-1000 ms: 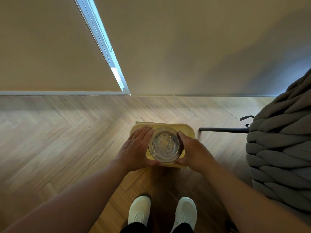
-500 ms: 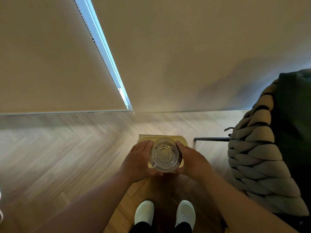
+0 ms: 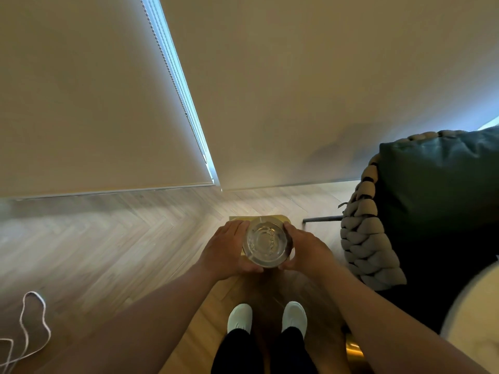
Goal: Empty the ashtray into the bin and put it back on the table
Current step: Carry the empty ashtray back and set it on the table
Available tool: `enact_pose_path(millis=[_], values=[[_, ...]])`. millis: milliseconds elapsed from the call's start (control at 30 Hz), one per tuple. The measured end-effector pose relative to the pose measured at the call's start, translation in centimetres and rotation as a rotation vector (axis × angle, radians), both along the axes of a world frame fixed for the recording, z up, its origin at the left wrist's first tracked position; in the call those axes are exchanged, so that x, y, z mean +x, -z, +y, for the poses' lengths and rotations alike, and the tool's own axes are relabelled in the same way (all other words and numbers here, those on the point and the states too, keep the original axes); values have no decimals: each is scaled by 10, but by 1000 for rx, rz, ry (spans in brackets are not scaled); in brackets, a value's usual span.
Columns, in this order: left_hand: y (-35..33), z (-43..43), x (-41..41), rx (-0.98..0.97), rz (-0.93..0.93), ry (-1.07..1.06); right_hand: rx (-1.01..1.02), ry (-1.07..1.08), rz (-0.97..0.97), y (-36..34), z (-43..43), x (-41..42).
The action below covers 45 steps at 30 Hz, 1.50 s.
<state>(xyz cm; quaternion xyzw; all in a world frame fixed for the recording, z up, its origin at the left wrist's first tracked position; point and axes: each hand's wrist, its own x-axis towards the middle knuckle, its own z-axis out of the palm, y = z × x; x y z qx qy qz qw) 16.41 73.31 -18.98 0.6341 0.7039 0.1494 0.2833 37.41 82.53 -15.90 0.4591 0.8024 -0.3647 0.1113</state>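
A round clear glass ashtray with specks of ash in its bowl is held level between both my hands. My left hand grips its left side and my right hand grips its right side. Directly beneath it on the floor stands a yellow bin, mostly hidden by the ashtray and my hands; only its far rim shows.
My white shoes stand on the herringbone wood floor. A chair with a chunky knitted throw and a dark green cushion is at the right. A white cord lies at the lower left. Blinds hang ahead.
The view has tilted upward and risen; bin and ashtray look smaller and farther away. Both hands keep their hold on the ashtray above the bin. The white cord has come into sight.
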Motion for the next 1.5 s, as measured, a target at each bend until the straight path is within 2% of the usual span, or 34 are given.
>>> enact_pose_path(millis=[267, 500, 700, 967, 1233, 1500], values=[[-76, -35, 10, -4, -32, -1, 26, 3, 4, -78, -35, 9], [-113, -56, 10, 35, -1, 16, 62, 2, 32, -121, -60, 10], [-150, -61, 13, 127, -31, 16, 125, -18, 65, -153, -63, 15], [-147, -88, 20, 101, 14, 52, 146, -24, 98, -150, -95, 27], [-146, -92, 19, 155, -44, 73, 164, 1, 77, -148, -106, 29], [-147, -74, 22, 168, -48, 213, 219, 144, 73, -144, -118, 38]])
